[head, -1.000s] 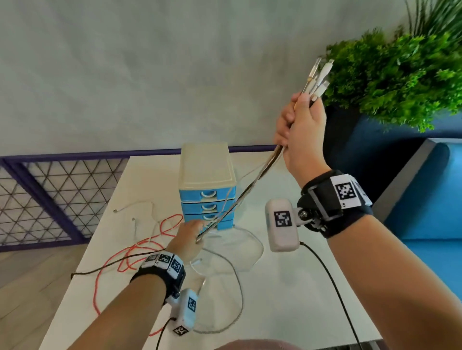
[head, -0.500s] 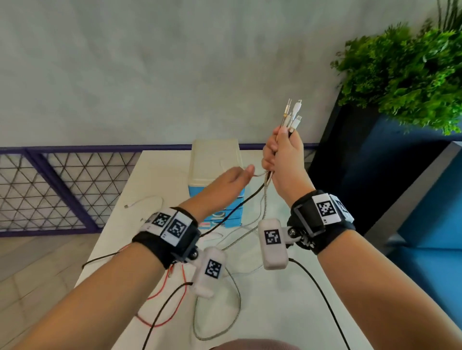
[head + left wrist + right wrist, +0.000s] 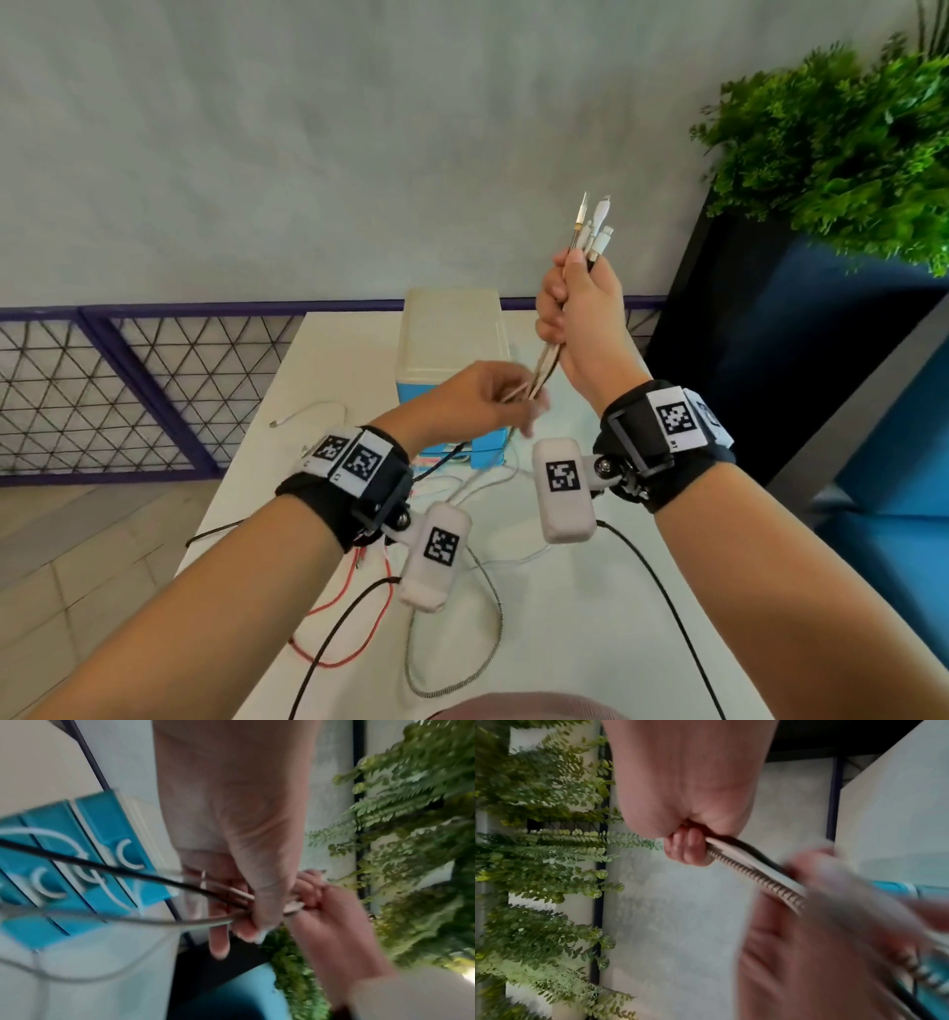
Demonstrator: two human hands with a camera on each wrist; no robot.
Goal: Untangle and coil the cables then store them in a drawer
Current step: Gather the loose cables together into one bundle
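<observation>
Nearest, slack cable loops [image 3: 452, 663] trail on the white worktop [image 3: 590, 642] below both grips. Above them the left hand [image 3: 462, 406] pinches the cable bundle [image 3: 545, 366] just under the right hand [image 3: 580, 313], whose fist is clamped around it, plugs [image 3: 595, 226] sticking up. Beyond stands the blue drawer unit [image 3: 452, 339], its drawers closed. Pulling may tighten a knot in the trailing loops. No readable writing, only square coded wrist tags.

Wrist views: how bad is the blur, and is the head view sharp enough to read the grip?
Head view: evenly lit and mostly sharp; the right hand grips the cables, only the left hand smears at its fingertips. Left wrist view: motion blur throughout, the drawers soft. Right wrist view: the cables by the curled fingers are clear, the other hand a smear.
</observation>
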